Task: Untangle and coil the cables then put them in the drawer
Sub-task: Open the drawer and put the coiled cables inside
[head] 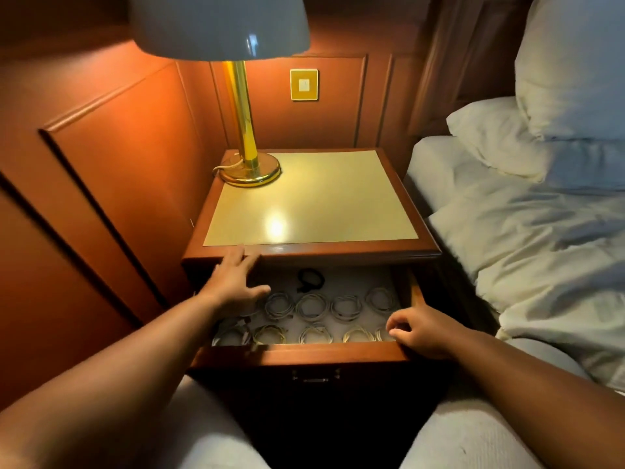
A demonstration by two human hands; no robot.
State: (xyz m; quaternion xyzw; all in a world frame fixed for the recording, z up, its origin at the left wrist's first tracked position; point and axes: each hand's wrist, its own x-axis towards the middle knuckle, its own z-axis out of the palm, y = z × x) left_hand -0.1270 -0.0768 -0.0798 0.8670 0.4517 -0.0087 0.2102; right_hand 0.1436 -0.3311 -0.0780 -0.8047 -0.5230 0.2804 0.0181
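Note:
The nightstand drawer stands pulled out. Inside lie several white coiled cables in two rows, and one black coiled cable sits at the back. My left hand hovers over the drawer's back left corner with fingers spread and relaxed, its fingertips near the nightstand's front edge. At the drawer's front right corner my right hand has its fingers loosely curled over the rim; no cable shows in it.
A brass lamp with a pale shade stands at the back left of the nightstand top. Wood wall panels run along the left. A bed with white sheets and pillows lies to the right. My knees are below the drawer.

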